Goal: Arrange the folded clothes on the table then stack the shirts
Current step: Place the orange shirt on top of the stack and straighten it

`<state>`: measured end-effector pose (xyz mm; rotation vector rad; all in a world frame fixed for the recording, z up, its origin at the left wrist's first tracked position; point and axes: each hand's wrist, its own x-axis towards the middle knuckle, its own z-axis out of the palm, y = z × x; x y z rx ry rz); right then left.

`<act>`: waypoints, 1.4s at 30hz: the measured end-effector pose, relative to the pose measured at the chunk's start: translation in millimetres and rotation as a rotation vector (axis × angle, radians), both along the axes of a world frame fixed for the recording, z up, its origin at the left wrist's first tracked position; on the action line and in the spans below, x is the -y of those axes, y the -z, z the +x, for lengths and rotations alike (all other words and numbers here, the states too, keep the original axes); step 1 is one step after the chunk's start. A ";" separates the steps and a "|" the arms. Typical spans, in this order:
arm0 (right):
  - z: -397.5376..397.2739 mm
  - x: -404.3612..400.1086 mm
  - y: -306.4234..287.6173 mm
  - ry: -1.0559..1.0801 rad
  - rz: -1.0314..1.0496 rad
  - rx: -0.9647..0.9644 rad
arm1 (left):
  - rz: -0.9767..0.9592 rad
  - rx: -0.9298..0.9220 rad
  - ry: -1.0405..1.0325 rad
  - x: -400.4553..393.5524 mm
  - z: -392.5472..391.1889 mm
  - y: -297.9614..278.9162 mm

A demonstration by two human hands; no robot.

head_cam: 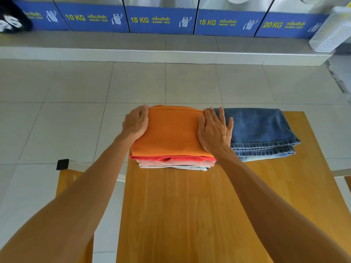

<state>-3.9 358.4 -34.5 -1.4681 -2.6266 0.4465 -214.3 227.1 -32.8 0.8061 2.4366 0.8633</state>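
The shirt stack, orange shirt topmost, lies on the tabletop between both hands. The left hand has its fingers curled round the stack's edge. The right hand has its fingers straight and spread, seemingly squaring it. Folded jeans lie just beside the right fingers.

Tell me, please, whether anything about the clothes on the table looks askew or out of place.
Only slightly: under the orange shirt, the stack's lowest pale layers poke out unevenly at the near right corner. The folded jeans beside it lie tidy.

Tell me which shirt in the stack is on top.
The orange shirt: it lies uppermost, with the red shirt and paler ones beneath it.
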 end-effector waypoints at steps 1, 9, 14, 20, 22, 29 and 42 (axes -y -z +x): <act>0.5 1.4 -3.7 -0.006 0.014 0.004 | -0.014 -0.100 0.030 4.0 -0.4 -1.1; -21.1 38.9 -18.4 -0.268 0.196 -0.082 | -0.005 -0.649 0.307 23.6 48.7 0.6; -22.3 45.3 0.5 -0.266 0.141 0.003 | -0.085 -0.564 0.318 26.4 54.2 19.8; -21.5 52.2 8.1 -0.247 0.151 0.065 | -0.167 -0.608 0.353 29.3 58.7 29.4; -20.0 52.5 10.0 -0.255 0.156 0.089 | -0.200 -0.619 0.363 29.8 60.6 31.8; -18.1 47.7 2.4 -0.322 0.103 0.115 | -0.231 -0.592 0.383 29.6 60.5 25.1; 18.2 27.5 -25.1 0.261 -0.076 -0.222 | -0.041 -0.344 0.324 -13.6 1.4 -28.5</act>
